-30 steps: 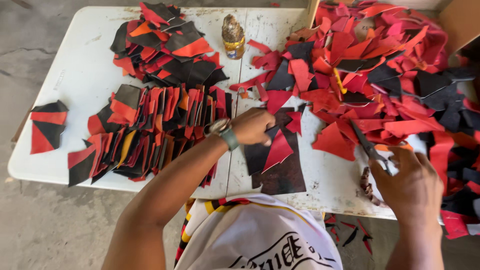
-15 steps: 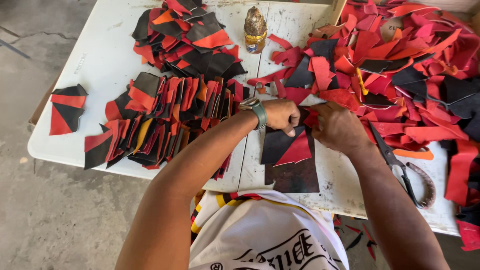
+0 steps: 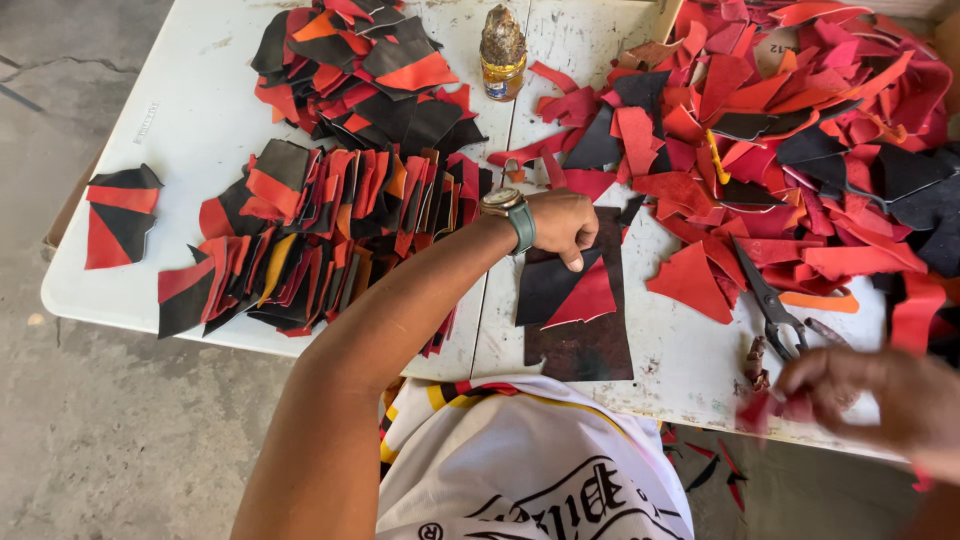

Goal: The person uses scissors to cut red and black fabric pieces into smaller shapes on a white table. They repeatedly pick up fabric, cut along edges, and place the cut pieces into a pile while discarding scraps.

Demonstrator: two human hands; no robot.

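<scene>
Desk (image 3: 180, 110) in view from above, white, scuffed, crowded with red and black leather offcuts. Left hand (image 3: 562, 226), watch on wrist, presses down with fingertips on a black-and-red piece (image 3: 566, 290) that lies on a dark cutting mat (image 3: 585, 345) at the near centre; grip there is a flat press, fingers curled, not a pinch. Right hand (image 3: 880, 392) sits low at the near right edge, badly blurred; I note its grip closed around a small red scrap (image 3: 762, 412), fingers bunched. Scissors (image 3: 772, 302) lie on the desk just left of and beyond that hand, apart from it. Left of the mat, rows of sorted pieces (image 3: 300, 240) stand overlapped; a further stack (image 3: 360, 70) lies beyond them. Loose heap of scraps (image 3: 800, 140) fills the far right. Small jar (image 3: 502, 55) with crusted top stands far centre. Two-tone piece (image 3: 118, 215) lies alone at far left.
</scene>
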